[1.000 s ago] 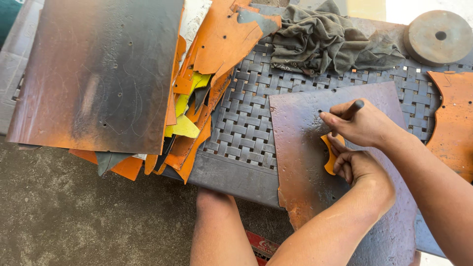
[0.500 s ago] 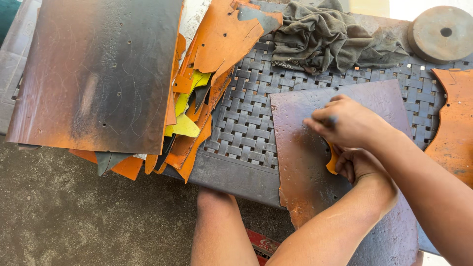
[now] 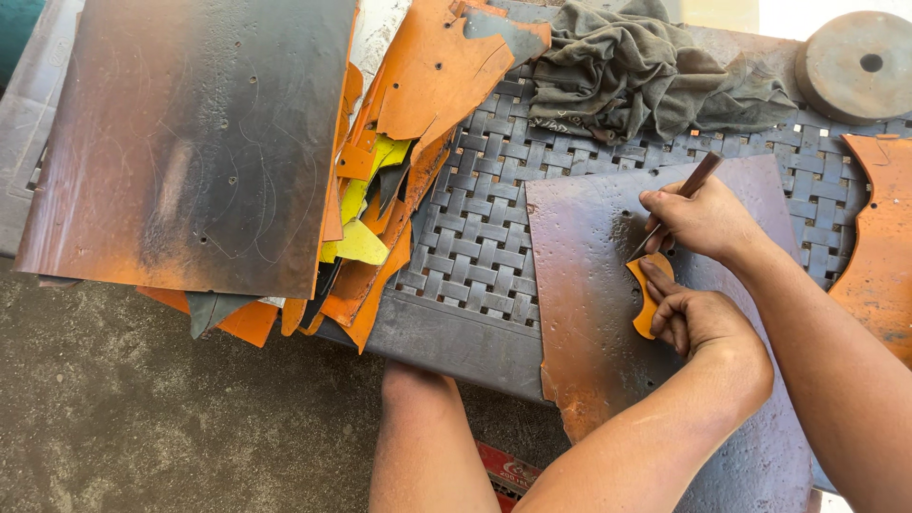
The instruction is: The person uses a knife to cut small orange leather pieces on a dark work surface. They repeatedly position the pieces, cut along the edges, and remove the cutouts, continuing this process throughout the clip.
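A dark brown leather sheet [image 3: 589, 313] lies on a woven plastic stool top [image 3: 475, 237]. A small orange curved template [image 3: 646, 299] rests flat on the sheet. My left hand [image 3: 703, 328] pins the template down with its fingertips. My right hand [image 3: 698, 223], just above it, grips a thin brown-handled marking tool [image 3: 689, 185]. The tool's tip touches the sheet at the template's upper edge.
A big dark leather sheet [image 3: 190, 142] covers a pile of orange and yellow offcuts [image 3: 380, 199] at left. A grey rag [image 3: 646, 71] and a round metal weight [image 3: 855, 62] sit at the back. More orange leather [image 3: 879, 237] lies at right. My knee [image 3: 423, 437] is below.
My right hand slid left over the template half a second ago, then came back to the upper right, and the tool shows again. My left hand stays on the template.
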